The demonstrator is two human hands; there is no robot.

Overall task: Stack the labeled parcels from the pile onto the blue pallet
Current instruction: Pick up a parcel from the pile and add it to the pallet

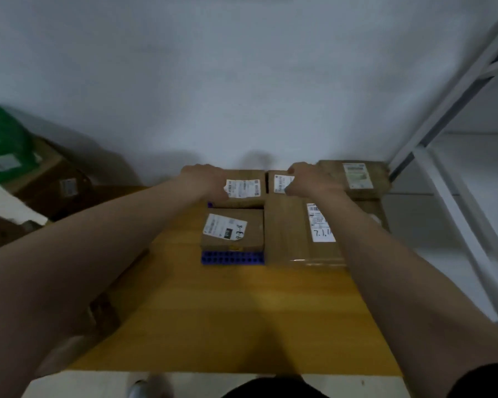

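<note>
Several brown labeled parcels lie flat on the blue pallet, which rests on a yellow table. My left hand rests on the far left parcel, gripping its left side. My right hand presses on a small far parcel next to it, partly hiding its label. Nearer me sit a parcel with a handwritten label and a long taped parcel. Another parcel lies at the far right. Only the pallet's front left edge shows.
A pile of brown boxes with a green package sits at the left on the floor. A white metal rack stands at the right. A grey wall is right behind the pallet.
</note>
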